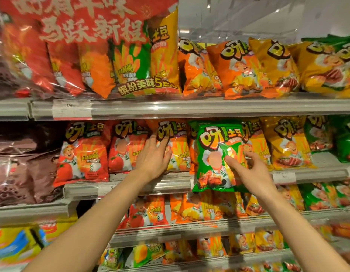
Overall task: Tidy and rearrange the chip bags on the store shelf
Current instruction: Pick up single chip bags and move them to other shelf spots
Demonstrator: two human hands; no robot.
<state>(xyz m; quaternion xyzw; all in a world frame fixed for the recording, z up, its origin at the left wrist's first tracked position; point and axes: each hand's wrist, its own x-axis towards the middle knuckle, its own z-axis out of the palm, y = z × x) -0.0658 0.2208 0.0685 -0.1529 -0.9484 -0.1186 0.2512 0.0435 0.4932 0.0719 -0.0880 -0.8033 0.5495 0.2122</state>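
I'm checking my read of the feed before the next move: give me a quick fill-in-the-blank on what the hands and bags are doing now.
1. The right hand holds a ____ chip bag in front of the shelf.
2. The left hand rests with spread fingers on an ____ bag.
3. Left of that bag stand two ____ tomato bags.
4. The held bag's bottom hangs over the shelf rail of the ____ shelf.

Missing words: green; orange; red; middle

Glossy, crinkled foil-plastic green chip bag (215, 154); smooth clear plastic shelf edge strip (190, 108).
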